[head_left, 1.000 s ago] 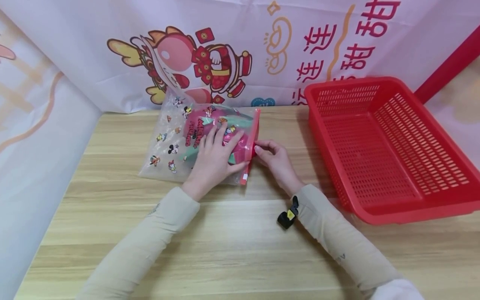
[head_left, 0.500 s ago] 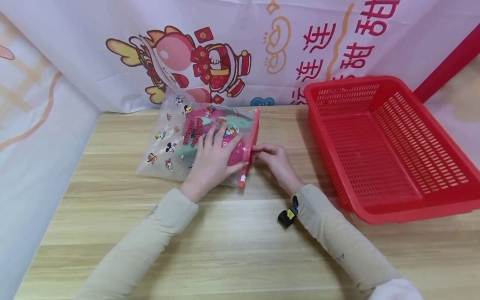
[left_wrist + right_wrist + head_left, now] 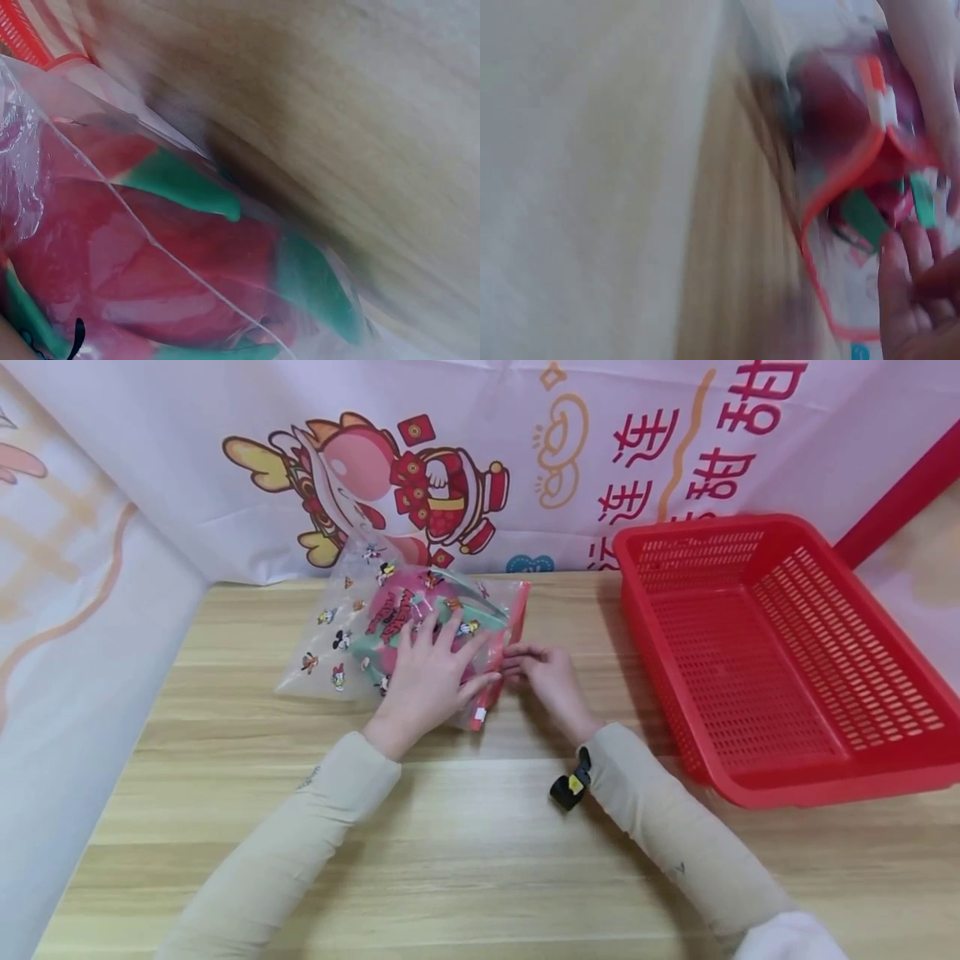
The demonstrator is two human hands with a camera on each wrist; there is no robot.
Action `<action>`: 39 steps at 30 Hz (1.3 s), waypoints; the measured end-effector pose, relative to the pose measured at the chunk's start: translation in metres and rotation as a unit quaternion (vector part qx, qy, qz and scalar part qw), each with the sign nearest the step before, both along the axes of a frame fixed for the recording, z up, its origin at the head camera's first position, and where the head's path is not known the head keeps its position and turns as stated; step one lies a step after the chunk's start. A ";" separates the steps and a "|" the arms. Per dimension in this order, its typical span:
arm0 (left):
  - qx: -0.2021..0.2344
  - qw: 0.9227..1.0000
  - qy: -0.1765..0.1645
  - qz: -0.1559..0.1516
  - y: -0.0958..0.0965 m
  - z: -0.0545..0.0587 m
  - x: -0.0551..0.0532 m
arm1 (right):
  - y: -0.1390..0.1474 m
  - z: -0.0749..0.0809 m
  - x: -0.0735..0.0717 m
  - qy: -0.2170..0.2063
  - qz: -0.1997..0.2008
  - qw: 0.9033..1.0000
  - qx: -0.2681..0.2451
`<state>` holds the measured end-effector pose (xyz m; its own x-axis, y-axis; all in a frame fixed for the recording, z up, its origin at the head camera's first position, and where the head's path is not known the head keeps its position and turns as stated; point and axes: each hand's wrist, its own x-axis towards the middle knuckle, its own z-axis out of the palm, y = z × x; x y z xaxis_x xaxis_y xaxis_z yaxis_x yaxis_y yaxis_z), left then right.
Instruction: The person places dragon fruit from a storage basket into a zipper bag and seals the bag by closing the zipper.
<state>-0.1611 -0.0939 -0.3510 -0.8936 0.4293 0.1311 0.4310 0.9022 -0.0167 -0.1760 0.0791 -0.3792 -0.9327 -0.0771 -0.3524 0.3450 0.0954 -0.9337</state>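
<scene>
A clear zip bag [image 3: 311, 664] printed with small cartoon figures lies on the table, its red zip edge [image 3: 519, 610] facing right. Inside shows a pink dragon fruit [image 3: 150, 262] with green scales. My left hand [image 3: 426, 685] presses on the bag from above, fingers spread over the fruit. At the zip edge is my right hand [image 3: 553, 687], fingertips right at the mouth. The right wrist view shows that mouth gaping, a white slider [image 3: 882, 109] at one end, and the right fingers [image 3: 894, 285] stretched toward the fruit with nothing held.
A red slotted plastic basket [image 3: 663, 710] stands to the right of the right forearm. Behind the table [image 3: 480, 860] hangs a printed white cloth [image 3: 165, 468], which the bag's far corner overlaps. A black strap [image 3: 570, 789] hangs at the right wrist.
The right fingers, earlier pinched together at the zip edge, have loosened and straightened there. The bag's zip edge has turned slightly and its lower end moved left. The left hand stays on the bag.
</scene>
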 end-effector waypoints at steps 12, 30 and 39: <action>0.001 0.999 -0.036 0.016 0.000 0.001 -0.001 | 0.018 0.000 -0.029 -0.054 -0.083 0.995 -0.006; 0.023 0.980 0.188 -0.055 0.013 -0.007 0.052 | 0.012 0.014 -0.051 0.006 -0.099 0.995 -0.001; -0.082 0.993 0.065 -0.057 0.014 -0.017 0.061 | 0.016 0.014 -0.054 0.023 0.040 0.998 0.044</action>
<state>-0.1001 -0.0798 -0.3682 -0.8178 0.5521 0.1622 0.5148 0.8279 -0.2225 -0.2301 0.0948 -0.3650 -0.9403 -0.1226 -0.3175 0.2894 0.2029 -0.9355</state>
